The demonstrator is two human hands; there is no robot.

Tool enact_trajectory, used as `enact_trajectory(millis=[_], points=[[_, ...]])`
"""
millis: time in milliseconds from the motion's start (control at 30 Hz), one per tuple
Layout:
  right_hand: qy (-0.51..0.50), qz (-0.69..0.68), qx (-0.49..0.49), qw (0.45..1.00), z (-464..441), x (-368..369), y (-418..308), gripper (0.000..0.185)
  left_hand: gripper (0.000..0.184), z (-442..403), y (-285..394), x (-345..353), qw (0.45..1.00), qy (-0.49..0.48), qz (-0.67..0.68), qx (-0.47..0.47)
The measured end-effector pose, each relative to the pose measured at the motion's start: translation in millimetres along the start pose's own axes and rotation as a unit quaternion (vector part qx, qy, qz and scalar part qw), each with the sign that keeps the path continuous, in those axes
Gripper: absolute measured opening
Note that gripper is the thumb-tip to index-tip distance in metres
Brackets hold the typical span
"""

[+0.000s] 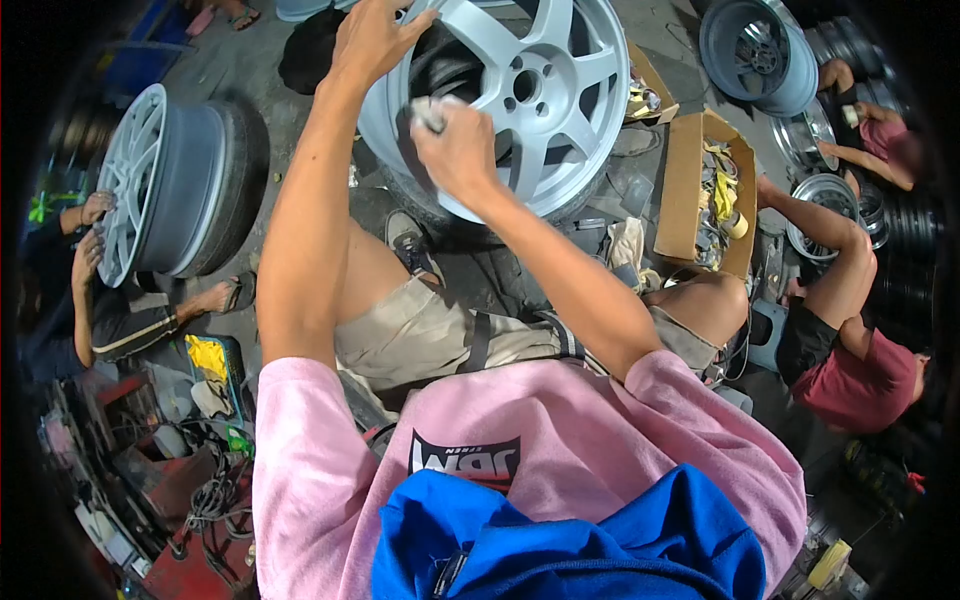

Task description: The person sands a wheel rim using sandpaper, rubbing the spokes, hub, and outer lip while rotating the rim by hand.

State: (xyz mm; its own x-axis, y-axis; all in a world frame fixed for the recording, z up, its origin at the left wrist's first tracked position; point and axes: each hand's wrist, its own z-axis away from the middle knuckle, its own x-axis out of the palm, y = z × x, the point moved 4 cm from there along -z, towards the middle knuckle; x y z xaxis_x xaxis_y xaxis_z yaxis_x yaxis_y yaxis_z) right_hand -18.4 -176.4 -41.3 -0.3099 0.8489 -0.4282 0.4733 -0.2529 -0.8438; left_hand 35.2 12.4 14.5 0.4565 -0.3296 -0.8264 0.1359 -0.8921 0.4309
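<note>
A light grey spoked wheel rim [545, 75] lies tilted on a black tire in front of my knees. My left hand [375, 38] rests at the rim's upper left edge, its fingers spread over the lip. Lower down, my right hand [455, 145] is closed on a small whitish pad [432, 112] against the rim's left side. The pad is blurred, and its contact with the rim is partly hidden by the fingers.
A cardboard box [680, 190] of scraps stands right of the rim. Another rim [180, 185] on a tire is at left, with a co-worker's hands [92, 232] on it. More rims [755, 50] and co-workers are at right. A red machine [200, 560] with cables sits lower left.
</note>
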Motion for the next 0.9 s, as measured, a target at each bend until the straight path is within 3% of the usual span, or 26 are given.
enact_trajectory(millis=[67, 100, 167, 200, 233, 300, 367, 500, 633, 733, 900], points=[[-0.068, 0.040, -0.028, 0.997, 29, -7, 15, 0.017, 0.039, 3, -5, 3, 0.938, 0.268, -0.065, 0.211], [-0.117, 0.037, -0.027, 0.992, 62, -11, 24, 0.014, 0.039, 14, 2, -3, 0.945, 0.244, -0.067, 0.207], [-0.191, 0.115, -0.044, 0.974, 96, -33, 68, 0.015, 0.037, 9, 19, -16, 0.990, 0.094, -0.015, 0.106], [-0.192, 0.170, -0.111, 0.960, 109, -46, 103, 0.017, 0.036, 6, 20, -15, 0.992, 0.081, -0.018, 0.090], [-0.194, 0.219, -0.175, 0.940, 119, -62, 132, 0.021, 0.036, 8, 19, -13, 0.993, 0.081, -0.019, 0.087], [-0.287, 0.310, -0.185, 0.887, 110, -102, 168, 0.024, 0.039, 7, 20, -13, 0.989, 0.107, -0.015, 0.100], [-0.341, 0.368, -0.153, 0.851, 89, -140, 247, 0.028, 0.041, 6, 18, -9, 0.991, 0.101, -0.015, 0.085], [-0.346, 0.572, -0.202, 0.716, 4, -208, 283, 0.034, 0.049, 7, 1, 5, 0.985, 0.135, -0.046, 0.100], [-0.304, 0.589, -0.190, 0.724, -21, -207, 260, 0.037, 0.051, 6, -6, 9, 0.990, 0.109, -0.047, 0.072], [-0.256, 0.605, -0.228, 0.718, 2, -187, 280, 0.026, 0.048, 7, -2, 1, 0.980, 0.152, -0.069, 0.109], [-0.335, 0.595, -0.185, 0.707, 52, -158, 254, 0.020, 0.042, 8, 31, -23, 0.997, 0.045, -0.001, 0.057]])
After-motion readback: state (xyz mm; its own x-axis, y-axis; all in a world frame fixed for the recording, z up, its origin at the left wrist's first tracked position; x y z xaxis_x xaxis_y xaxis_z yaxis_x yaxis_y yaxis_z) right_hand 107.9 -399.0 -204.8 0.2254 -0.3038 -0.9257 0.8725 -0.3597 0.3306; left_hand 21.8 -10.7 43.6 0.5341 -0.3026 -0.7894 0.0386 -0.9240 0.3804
